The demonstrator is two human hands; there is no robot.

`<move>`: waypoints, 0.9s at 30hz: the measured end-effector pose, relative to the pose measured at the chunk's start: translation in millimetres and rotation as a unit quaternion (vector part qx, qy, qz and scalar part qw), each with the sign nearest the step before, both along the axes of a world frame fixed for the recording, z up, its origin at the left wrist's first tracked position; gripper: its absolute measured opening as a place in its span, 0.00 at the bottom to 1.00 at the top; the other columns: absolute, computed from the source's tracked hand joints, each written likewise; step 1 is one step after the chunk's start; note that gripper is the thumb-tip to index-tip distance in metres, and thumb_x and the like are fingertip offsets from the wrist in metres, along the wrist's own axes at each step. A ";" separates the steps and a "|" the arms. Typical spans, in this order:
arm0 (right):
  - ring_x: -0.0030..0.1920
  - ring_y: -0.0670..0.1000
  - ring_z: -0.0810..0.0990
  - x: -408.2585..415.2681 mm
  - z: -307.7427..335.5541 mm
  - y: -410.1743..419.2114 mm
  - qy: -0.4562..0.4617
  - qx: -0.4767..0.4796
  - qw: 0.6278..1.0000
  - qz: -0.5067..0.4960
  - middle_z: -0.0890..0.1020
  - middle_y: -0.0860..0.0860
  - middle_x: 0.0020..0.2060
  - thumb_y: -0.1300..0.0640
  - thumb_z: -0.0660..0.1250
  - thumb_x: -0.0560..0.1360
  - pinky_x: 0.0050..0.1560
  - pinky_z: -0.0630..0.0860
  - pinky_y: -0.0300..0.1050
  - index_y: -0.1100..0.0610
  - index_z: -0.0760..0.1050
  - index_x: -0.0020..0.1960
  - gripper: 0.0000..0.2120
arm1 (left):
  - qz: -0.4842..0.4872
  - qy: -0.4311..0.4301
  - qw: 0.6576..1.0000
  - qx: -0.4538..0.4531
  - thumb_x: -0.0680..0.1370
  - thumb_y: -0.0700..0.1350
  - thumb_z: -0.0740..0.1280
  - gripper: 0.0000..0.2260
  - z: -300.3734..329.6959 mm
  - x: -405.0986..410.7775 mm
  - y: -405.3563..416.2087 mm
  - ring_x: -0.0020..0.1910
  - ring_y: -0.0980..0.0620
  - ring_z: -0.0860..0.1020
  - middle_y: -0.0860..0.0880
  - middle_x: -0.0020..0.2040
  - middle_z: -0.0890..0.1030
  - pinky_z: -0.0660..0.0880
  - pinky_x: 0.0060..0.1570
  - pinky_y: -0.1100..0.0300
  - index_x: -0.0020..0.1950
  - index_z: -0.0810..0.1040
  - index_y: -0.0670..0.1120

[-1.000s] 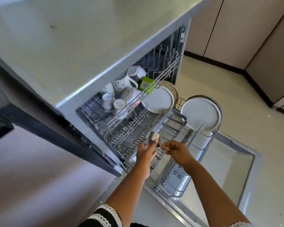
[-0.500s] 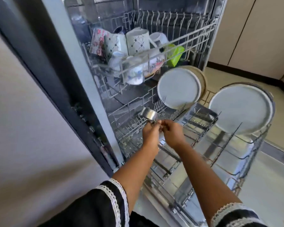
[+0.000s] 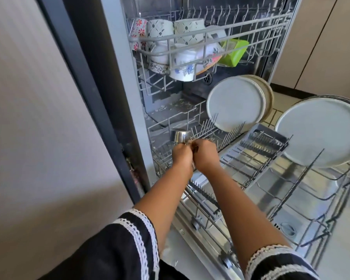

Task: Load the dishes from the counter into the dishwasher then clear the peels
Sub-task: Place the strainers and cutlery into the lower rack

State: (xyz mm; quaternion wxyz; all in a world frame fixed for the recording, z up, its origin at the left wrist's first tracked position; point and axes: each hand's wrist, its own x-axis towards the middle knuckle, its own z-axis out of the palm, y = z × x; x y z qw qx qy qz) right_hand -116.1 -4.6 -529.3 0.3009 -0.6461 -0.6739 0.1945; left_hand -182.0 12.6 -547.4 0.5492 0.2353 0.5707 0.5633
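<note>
- Our left hand (image 3: 181, 156) grips a small steel cup (image 3: 179, 136) over the lower rack (image 3: 251, 158).
- Our right hand (image 3: 205, 156), fingers curled, touches the left; what it pinches we cannot tell.
- Plates (image 3: 235, 104) stand behind; mugs (image 3: 182, 63) fill the upper rack (image 3: 170, 39).
</note>
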 end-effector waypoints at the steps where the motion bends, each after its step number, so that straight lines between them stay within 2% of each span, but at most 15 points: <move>1: 0.37 0.52 0.73 -1.0 0.7 0.4 -0.008 0.003 1.000 0.002 0.81 0.59 0.41 0.70 0.58 0.76 0.36 0.65 0.40 0.61 0.76 0.42 0.11 | 0.003 -0.001 1.000 -0.004 0.78 0.37 0.63 0.06 0.0 0.0 -1.5 0.35 0.50 0.76 0.46 0.36 0.78 0.71 0.30 0.60 0.43 0.77 0.41; 4: 0.36 0.53 0.74 -4.7 -1.3 4.5 -0.030 0.018 0.999 0.011 0.81 0.59 0.41 0.71 0.59 0.76 0.37 0.65 0.40 0.61 0.76 0.40 0.11 | 0.022 -0.011 1.000 -0.002 0.77 0.35 0.62 0.09 -2.4 -0.6 -0.5 0.33 0.50 0.74 0.47 0.33 0.75 0.69 0.29 0.60 0.37 0.75 0.43; 8: 0.43 0.56 0.75 -7.7 -5.4 6.4 -0.060 0.060 0.996 0.024 0.80 0.59 0.44 0.72 0.59 0.75 0.40 0.62 0.40 0.59 0.74 0.40 0.12 | 0.033 -0.028 0.999 0.012 0.77 0.34 0.62 0.09 -1.9 -0.8 -0.2 0.35 0.49 0.76 0.47 0.34 0.76 0.72 0.33 0.58 0.38 0.75 0.43; 14: 0.47 0.58 0.75 -5.1 -12.5 21.0 -0.041 0.103 0.994 -0.018 0.79 0.59 0.44 0.74 0.59 0.73 0.41 0.63 0.41 0.65 0.77 0.43 0.09 | -0.007 -0.003 1.000 0.027 0.76 0.33 0.63 0.09 4.8 -1.3 11.8 0.35 0.49 0.76 0.46 0.33 0.77 0.74 0.35 0.58 0.37 0.76 0.42; 17: 0.50 0.59 0.75 -0.3 -18.0 25.9 -0.044 0.089 0.995 -0.031 0.79 0.60 0.46 0.73 0.60 0.74 0.42 0.64 0.43 0.66 0.77 0.45 0.08 | -0.015 0.010 1.000 -0.011 0.75 0.33 0.66 0.03 1.9 -2.1 24.3 0.39 0.47 0.79 0.42 0.39 0.80 0.77 0.41 0.55 0.44 0.78 0.39; 21: 0.54 0.58 0.75 1.4 -24.7 30.4 -0.055 0.065 0.996 -0.031 0.79 0.59 0.50 0.74 0.62 0.74 0.44 0.67 0.42 0.66 0.79 0.48 0.09 | 0.024 0.042 0.998 -0.046 0.75 0.33 0.66 0.07 -5.8 -12.4 39.0 0.33 0.51 0.76 0.44 0.37 0.79 0.75 0.37 0.58 0.52 0.77 0.36; 24: 0.54 0.56 0.75 1.6 -29.8 34.7 -0.053 0.049 0.997 -0.034 0.80 0.57 0.51 0.72 0.62 0.75 0.50 0.73 0.43 0.65 0.80 0.50 0.10 | 0.030 0.075 0.994 -0.070 0.74 0.34 0.68 0.11 -9.4 -23.6 45.2 0.39 0.50 0.77 0.43 0.45 0.81 0.74 0.37 0.57 0.57 0.76 0.38; 26: 0.52 0.54 0.77 3.4 -32.3 37.1 -0.072 0.030 0.996 -0.040 0.81 0.55 0.51 0.68 0.63 0.76 0.57 0.75 0.49 0.61 0.81 0.52 0.10 | 0.029 0.095 0.992 -0.076 0.72 0.33 0.69 0.15 -12.6 -29.4 49.1 0.45 0.49 0.80 0.41 0.50 0.82 0.72 0.33 0.58 0.59 0.75 0.39; 27: 0.50 0.53 0.77 4.9 -33.2 38.0 -0.085 0.017 0.995 -0.046 0.81 0.53 0.51 0.66 0.63 0.77 0.62 0.72 0.52 0.59 0.81 0.52 0.09 | 0.030 0.105 0.991 -0.078 0.71 0.34 0.70 0.16 -15.8 -31.4 51.6 0.48 0.47 0.81 0.41 0.51 0.82 0.71 0.32 0.58 0.59 0.75 0.39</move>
